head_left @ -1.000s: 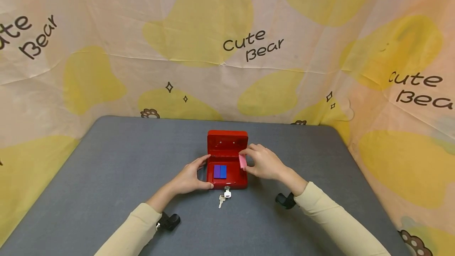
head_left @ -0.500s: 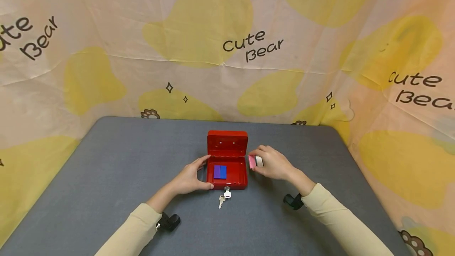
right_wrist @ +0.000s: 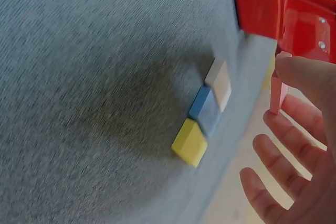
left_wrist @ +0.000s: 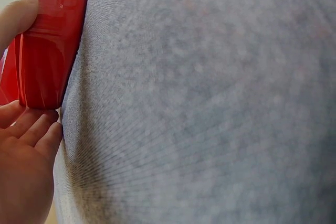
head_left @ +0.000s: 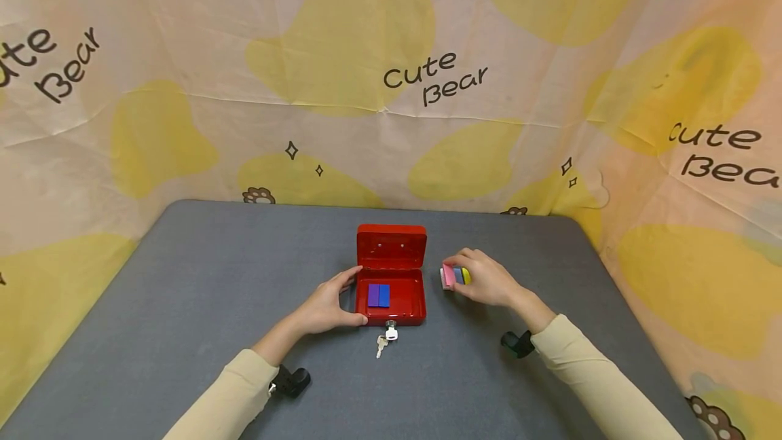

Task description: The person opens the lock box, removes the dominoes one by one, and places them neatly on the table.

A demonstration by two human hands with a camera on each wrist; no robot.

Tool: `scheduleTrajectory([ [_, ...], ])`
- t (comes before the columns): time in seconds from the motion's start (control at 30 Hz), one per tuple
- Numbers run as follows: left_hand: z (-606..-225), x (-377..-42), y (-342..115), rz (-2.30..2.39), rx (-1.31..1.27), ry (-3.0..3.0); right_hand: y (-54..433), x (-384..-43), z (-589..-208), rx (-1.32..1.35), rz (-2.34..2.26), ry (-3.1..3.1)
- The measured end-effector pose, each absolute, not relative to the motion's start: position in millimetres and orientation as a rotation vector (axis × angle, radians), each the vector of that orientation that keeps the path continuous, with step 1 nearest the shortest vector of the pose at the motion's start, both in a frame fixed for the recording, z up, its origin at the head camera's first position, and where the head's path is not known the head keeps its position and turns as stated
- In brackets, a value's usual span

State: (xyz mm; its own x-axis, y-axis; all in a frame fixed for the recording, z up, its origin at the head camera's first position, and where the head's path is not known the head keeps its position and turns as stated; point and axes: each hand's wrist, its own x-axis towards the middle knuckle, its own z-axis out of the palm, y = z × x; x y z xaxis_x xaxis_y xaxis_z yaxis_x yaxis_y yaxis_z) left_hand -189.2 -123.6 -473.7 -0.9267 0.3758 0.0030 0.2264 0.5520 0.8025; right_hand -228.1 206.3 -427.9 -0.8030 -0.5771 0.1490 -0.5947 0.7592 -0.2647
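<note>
A small red cash box (head_left: 404, 299) stands with its lid up. Inside, at the left, lie a purple block (head_left: 373, 295) and a blue block (head_left: 384, 295) side by side. My left hand (head_left: 324, 305) holds the box's left end, thumb at the front corner and fingers toward the back. Right of the box, my right hand (head_left: 489, 278) pinches a pink block (right_wrist: 278, 94) between thumb and fingers, its other fingers spread. Below it, a white block (right_wrist: 218, 82), a blue-grey block (right_wrist: 205, 109) and a yellow block (right_wrist: 190, 142) stand in a row on the table.
A key (head_left: 392, 333) sits in the box's front lock, and a second key (head_left: 381, 345) hangs beside it. The grey cloth-covered table (head_left: 244, 257) reaches to a printed curtain (head_left: 342, 39) at the back and sides.
The right hand has carried the pink block rightward, from over the box's right edge to above the row of blocks. The left hand and box have stayed put.
</note>
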Motion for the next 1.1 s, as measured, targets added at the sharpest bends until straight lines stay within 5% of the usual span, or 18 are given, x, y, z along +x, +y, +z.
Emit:
scheduleTrajectory([
  [1.1, -473.5, -188.3, -122.9, 1.313, 0.492, 2.615, 262.0, -239.5, -452.0, 0.887, 0.51, -2.937],
])
